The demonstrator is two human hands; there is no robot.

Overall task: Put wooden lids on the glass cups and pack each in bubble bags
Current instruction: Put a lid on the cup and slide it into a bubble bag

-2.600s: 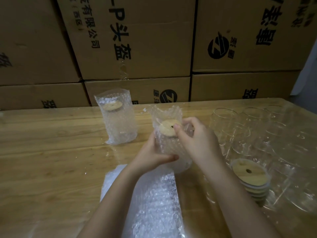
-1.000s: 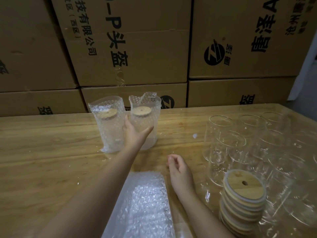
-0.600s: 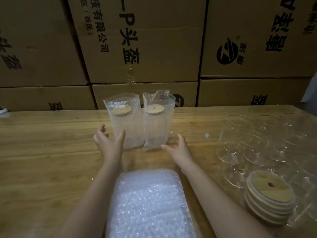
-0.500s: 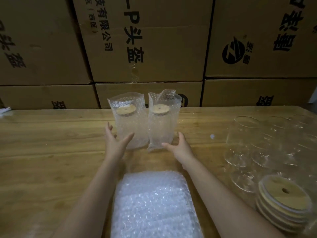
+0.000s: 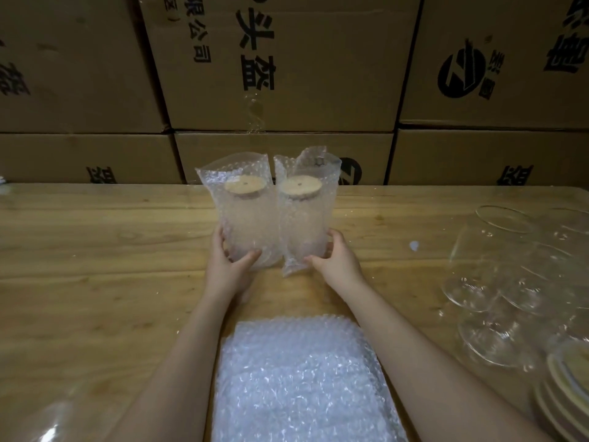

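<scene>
- Bubble wrap, clear and knobbly, sheathes two glass cups side by side and touching at the middle of the wooden table.
- The left bagged cup carries a round wooden lid, the left lid, below the open mouth of its bag.
- The right bagged cup carries the right lid; the top of its bag is crumpled and leans to one side.
- The left hand grips the left bagged cup low down, with the thumb curled across the front and the fingers round the outer side.
- The right hand grips the right bagged cup at its base in the same way.
- Loose bag corners hide the bases, so I cannot tell whether the pair stands on the table or hangs just off it.
- A flat stack of bubble bags lies at the near edge, between the two forearms.
- Bare glass cups cluster at the right, well apart from the bagged pair.
- A stack of wooden lids sits just beside them in the near right corner, cut off by the frame.
- Cardboard boxes with black print rise behind the table.
</scene>
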